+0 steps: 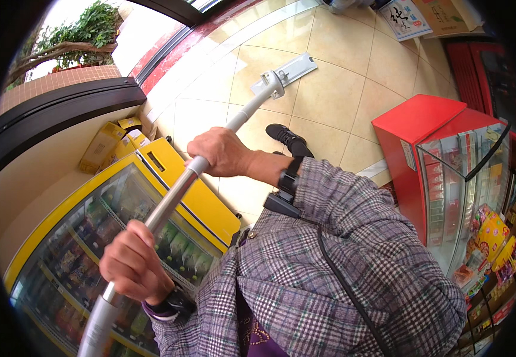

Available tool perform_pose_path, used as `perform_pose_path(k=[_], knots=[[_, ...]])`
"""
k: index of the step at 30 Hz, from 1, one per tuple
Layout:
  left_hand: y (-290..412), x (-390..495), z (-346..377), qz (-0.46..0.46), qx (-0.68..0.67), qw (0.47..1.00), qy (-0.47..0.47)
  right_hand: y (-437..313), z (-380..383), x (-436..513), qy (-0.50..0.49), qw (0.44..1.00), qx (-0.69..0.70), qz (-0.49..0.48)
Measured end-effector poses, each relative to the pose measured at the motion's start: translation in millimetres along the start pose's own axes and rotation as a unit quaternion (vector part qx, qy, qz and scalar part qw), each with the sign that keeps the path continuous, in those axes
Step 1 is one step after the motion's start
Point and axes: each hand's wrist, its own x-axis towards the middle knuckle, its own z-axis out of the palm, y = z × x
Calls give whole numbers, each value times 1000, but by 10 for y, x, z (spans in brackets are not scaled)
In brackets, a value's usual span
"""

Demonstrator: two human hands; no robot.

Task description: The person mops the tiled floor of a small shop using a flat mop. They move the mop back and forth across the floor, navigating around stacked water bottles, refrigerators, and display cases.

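A flat mop with a grey and silver metal pole (169, 199) runs slantwise from the lower left up to its head. My left hand (133, 262) is wrapped around the upper part of the pole, near a thicker grey grip section. Farther down, my right hand (221, 151) also grips the pole, fingers closed about it. The flat rectangular mop head (297, 68) lies on the tiled floor, joined to the pole by a round swivel collar (273, 84). The underside of the head is hidden.
Left stands a yellow-framed glass-door drinks cooler (200, 198), with yellow cartons (102, 145) beyond it. A red-sided glass display case (400, 165) stands right, near packaged sweets (492, 236). Boxes (445, 18) sit at the far right. A black shoe (283, 134) rests on the floor tiles (334, 96).
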Motion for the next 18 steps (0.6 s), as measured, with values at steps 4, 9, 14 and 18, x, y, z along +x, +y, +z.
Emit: perform_pose_path(k=[4, 9, 14, 18], knots=[[106, -220, 14, -21, -1, 1000, -11, -10, -70, -280, -65, 997, -8, 38], [170, -254, -120, -34, 16, 999, 12, 357, -118, -577, 15, 984, -86, 152], [199, -257, -165, -29, -6, 999, 27, 807, -76, -697, 160, 714, 200, 652], [214, -281, -169, -21, -10, 999, 38, 900, 19, -604, 239, 509, 448, 695]])
